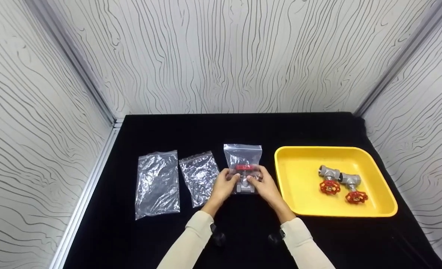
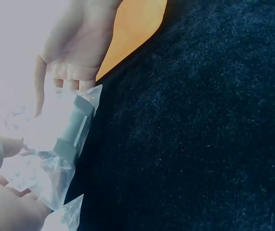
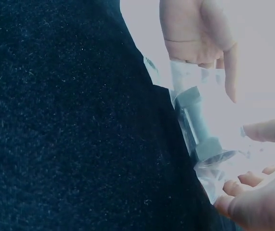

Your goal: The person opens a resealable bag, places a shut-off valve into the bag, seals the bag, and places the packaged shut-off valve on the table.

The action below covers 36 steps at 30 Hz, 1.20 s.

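Observation:
In the middle of the head view, a clear zip bag (image 1: 241,152) lies with its zip end away from me. Inside the bag is a metal valve (image 1: 245,186) with a red handwheel (image 1: 245,167). My left hand (image 1: 223,185) grips the bag's left side and my right hand (image 1: 268,186) its right side, thumbs on top, near the valve. Both wrist views show the valve's grey body (image 2: 74,126) through the plastic, while glare washes out the handwheel. Fingers of both hands curl at the bag's edges; parts of them are hidden beneath it.
A yellow tray (image 1: 291,201) on the right holds two more valves (image 1: 329,177) (image 1: 351,185) with red handwheels. Left of my hands lie a smaller zip bag (image 1: 200,177) and a larger one (image 1: 157,183), both flat on the black cloth (image 1: 105,224). Patterned walls (image 1: 221,56) enclose the table.

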Each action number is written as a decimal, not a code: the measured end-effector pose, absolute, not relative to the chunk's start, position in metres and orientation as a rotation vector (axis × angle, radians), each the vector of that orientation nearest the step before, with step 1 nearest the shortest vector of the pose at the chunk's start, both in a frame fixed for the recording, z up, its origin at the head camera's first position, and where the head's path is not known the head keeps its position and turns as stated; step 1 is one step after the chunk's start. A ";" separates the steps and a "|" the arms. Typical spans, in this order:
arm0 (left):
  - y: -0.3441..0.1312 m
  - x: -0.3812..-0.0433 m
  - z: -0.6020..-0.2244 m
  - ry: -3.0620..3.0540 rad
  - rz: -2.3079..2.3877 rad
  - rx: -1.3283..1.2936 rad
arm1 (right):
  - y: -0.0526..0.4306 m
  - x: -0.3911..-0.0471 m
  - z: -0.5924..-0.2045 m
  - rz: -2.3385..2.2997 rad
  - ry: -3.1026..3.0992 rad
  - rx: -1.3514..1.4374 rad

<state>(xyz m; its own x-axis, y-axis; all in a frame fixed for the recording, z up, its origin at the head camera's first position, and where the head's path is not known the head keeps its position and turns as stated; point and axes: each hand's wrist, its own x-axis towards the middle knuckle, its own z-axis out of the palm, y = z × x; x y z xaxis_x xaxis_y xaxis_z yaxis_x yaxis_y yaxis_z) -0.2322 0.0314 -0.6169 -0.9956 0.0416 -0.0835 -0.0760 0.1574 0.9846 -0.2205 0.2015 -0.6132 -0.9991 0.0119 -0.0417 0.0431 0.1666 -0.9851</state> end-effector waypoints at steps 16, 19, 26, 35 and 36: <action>0.035 -0.237 -0.618 2.391 1.850 -0.057 | 0.205 -0.226 -0.620 -1.831 2.590 0.081; 0.037 -0.236 -0.618 2.413 1.820 -0.071 | 0.207 -0.226 -0.621 -1.784 2.622 0.092; 0.037 -0.236 -0.620 2.418 1.838 -0.074 | 0.209 -0.224 -0.625 -1.720 2.646 0.117; 0.034 -0.237 -0.622 2.347 1.880 -0.108 | 0.211 -0.225 -0.625 -1.736 2.606 0.141; 0.033 -0.237 -0.621 2.329 1.899 -0.106 | 0.211 -0.225 -0.625 -1.734 2.610 0.142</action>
